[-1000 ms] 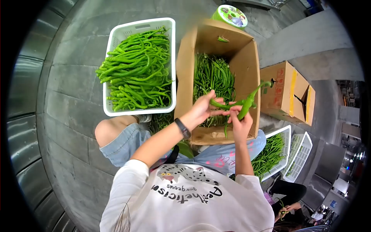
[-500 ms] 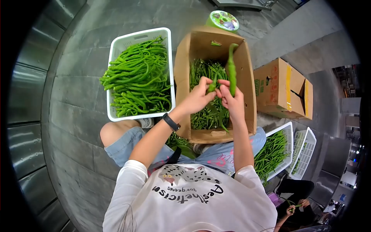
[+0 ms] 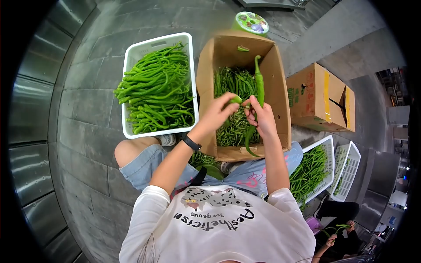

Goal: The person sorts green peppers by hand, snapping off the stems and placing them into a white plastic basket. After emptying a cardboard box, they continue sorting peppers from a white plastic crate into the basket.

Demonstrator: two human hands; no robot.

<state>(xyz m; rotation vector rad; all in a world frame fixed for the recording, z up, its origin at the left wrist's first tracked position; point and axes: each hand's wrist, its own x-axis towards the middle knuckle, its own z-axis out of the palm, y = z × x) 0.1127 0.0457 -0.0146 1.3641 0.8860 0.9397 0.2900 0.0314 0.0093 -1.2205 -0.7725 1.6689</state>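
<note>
Both hands (image 3: 264, 117) grip bright green peppers (image 3: 259, 83), the right's long and slender.

A long green chili pepper (image 3: 259, 81) stands nearly upright in the right hand's grip (image 3: 264, 119), its thin, slightly crooked end pointing to twelve o'clock. Its skin is glossy and bright green, a little uneven along its length, and the body thickens toward the grip. From below the same hand a curved, tapering length of green pepper (image 3: 248, 139) hangs toward six o'clock, its tip hooking to four o'clock; whether both belong to one pepper is hidden. At about ten o'clock from there, the left hand's grip (image 3: 219, 111) pinches a paler green pepper piece (image 3: 236, 100), partly covered and blurred. All are over the open cardboard box (image 3: 280, 90).
</note>
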